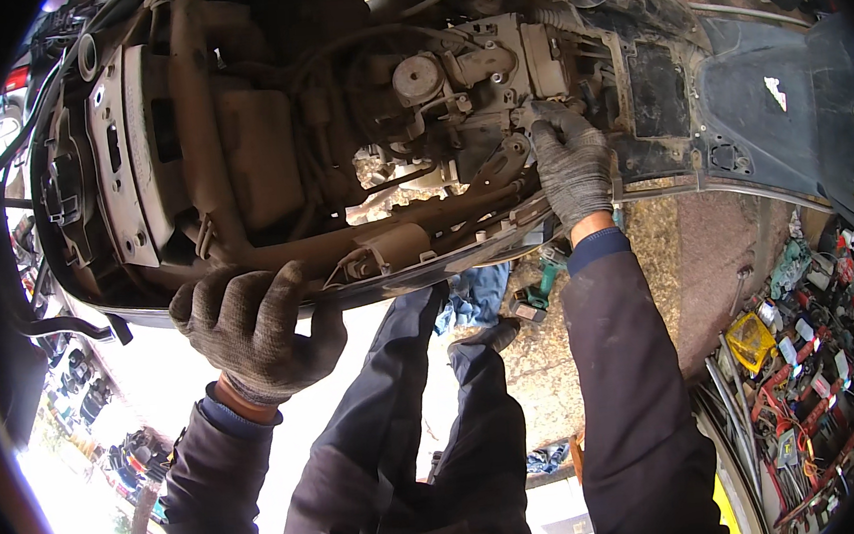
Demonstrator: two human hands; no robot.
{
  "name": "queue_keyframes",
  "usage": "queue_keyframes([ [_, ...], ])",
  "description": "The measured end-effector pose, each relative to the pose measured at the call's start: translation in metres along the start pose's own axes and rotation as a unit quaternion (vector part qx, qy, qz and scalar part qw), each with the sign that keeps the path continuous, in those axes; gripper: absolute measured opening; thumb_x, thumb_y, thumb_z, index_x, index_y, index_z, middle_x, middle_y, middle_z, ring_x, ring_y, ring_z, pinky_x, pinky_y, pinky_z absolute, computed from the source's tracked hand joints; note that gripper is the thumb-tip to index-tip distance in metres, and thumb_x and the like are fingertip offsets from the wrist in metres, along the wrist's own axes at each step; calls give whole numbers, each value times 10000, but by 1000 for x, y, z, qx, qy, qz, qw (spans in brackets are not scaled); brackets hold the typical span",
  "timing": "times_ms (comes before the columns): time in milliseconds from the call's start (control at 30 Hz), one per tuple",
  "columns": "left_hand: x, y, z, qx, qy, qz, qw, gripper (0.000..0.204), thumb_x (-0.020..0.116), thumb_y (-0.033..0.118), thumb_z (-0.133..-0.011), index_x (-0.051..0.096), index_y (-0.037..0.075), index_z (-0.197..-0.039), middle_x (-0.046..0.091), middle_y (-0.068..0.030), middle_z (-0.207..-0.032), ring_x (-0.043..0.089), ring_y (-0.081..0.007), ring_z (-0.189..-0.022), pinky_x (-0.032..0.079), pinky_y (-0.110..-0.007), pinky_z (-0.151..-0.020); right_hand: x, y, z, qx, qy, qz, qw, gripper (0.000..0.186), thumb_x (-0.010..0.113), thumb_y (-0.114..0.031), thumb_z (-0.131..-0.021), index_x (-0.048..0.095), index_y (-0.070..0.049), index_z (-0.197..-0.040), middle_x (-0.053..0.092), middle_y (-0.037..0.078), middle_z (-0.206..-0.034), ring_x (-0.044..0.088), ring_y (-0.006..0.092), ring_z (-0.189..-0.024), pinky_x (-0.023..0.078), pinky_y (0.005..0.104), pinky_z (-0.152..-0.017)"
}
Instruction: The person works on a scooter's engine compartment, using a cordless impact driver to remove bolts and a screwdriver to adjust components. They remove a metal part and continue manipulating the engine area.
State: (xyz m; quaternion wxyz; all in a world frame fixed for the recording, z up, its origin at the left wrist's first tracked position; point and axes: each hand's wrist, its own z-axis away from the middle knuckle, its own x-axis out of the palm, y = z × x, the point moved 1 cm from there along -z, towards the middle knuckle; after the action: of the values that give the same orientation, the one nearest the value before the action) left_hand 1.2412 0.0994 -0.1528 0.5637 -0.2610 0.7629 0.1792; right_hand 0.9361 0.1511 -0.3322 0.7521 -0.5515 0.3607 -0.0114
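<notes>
A dusty scooter body with its seat area opened exposes a frame tube [203,154], a box-shaped part [258,160] and the engine [492,71]. My left hand [251,326], in a dark knit glove, curls its spaced fingers over the near body rim [398,284] at lower left of the opening. My right hand [570,165], gloved alike, reaches into the engine bay beside a metal bracket [513,150]; its fingers are bent together, and whatever they hold is too hidden to name.
The dark footboard panel [766,110] extends rightward. On the ground lie a green power tool [549,282], blue cloth [470,299], a yellow case [749,342] and a dense heap of tools [813,387]. My legs [379,421] stand beside the scooter. Parts [84,374] crowd the left side.
</notes>
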Motion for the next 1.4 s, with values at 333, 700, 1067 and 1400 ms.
queue_keyframes([
  [333,1,-3,0,10,0,-2,1000,443,646,281,-706,635,112,-1116,539,-38,-812,519,-212,-726,346,-407,-747,7,10,-1,29,9,-53,998,223,630,-140,-880,665,-3,-1052,696,150,-923,675,250,-835,521,353,-791],
  [700,1,-1,1,-4,-23,-9,1000,505,675,242,-668,616,185,-1167,555,2,-886,541,-218,-838,339,-422,-805,3,-5,2,83,-1,-47,995,179,631,-107,-898,673,7,-1030,666,53,-848,580,119,-764,490,285,-748],
  [1067,-1,1,-3,5,-52,-8,999,498,659,199,-673,602,179,-1167,536,0,-897,543,-228,-848,338,-432,-807,0,-9,1,30,47,-16,998,175,630,-193,-860,670,-24,-875,673,187,-787,667,339,-730,527,408,-691],
  [1400,-7,-1,-6,-19,-59,17,998,467,657,274,-663,623,174,-1119,564,-13,-867,528,-235,-840,336,-430,-798,2,-1,3,41,17,-30,999,179,641,-163,-861,667,-4,-941,675,184,-810,660,295,-720,514,388,-679],
])
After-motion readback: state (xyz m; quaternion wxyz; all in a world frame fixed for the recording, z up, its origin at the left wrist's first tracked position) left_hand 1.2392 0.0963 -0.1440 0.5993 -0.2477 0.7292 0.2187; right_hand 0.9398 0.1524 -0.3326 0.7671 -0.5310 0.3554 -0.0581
